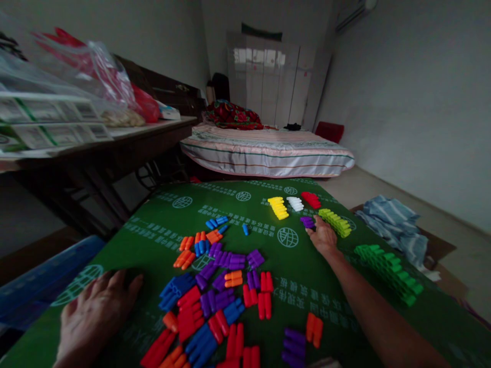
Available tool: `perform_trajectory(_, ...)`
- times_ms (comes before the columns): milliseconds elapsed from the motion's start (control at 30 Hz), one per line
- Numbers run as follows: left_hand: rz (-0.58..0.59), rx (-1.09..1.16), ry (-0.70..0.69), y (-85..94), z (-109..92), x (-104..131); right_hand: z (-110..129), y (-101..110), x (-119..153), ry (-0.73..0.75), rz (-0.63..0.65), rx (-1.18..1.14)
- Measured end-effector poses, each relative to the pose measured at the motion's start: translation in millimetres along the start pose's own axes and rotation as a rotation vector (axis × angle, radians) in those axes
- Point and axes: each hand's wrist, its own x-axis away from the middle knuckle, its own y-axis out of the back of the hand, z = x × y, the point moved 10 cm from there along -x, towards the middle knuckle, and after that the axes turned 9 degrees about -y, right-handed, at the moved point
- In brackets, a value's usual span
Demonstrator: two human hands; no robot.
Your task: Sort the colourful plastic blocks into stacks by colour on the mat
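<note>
My right hand reaches out over the green board, with thumb and fingertips closed at a small purple bullet-shaped block cluster. Around it stand sorted rows of the same kind of plastic blocks: yellow, white, red, lime and bright green. My left hand lies palm down on the board at the left, fingers apart, holding nothing. Between the hands spreads a loose pile of purple blocks, red blocks, blue blocks and orange blocks.
A blue plastic bin stands by the board's left edge. Beyond is a table bearing boxes and bags. A bed stands behind the board. At the right, striped cloth lies on cardboard. One blue block sits apart.
</note>
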Motion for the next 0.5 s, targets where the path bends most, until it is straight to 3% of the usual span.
perform_trajectory(200,0.002,-0.055,-0.001,0.9,-2.5,3.4,-0.8,0.3,4.0,0.007,0.007,0.007)
perform_trajectory(333,-0.022,-0.038,-0.036,-0.7,-5.7,5.8,0.4,9.7,14.6,0.038,-0.052,0.035)
perform_trajectory(433,-0.03,-0.043,-0.023,-3.5,-3.4,6.7,23.9,11.5,33.2,0.15,-0.059,0.068)
perform_trajectory(500,-0.039,-0.044,-0.013,-4.8,-1.7,7.1,55.6,7.4,53.7,0.28,-0.008,0.048)
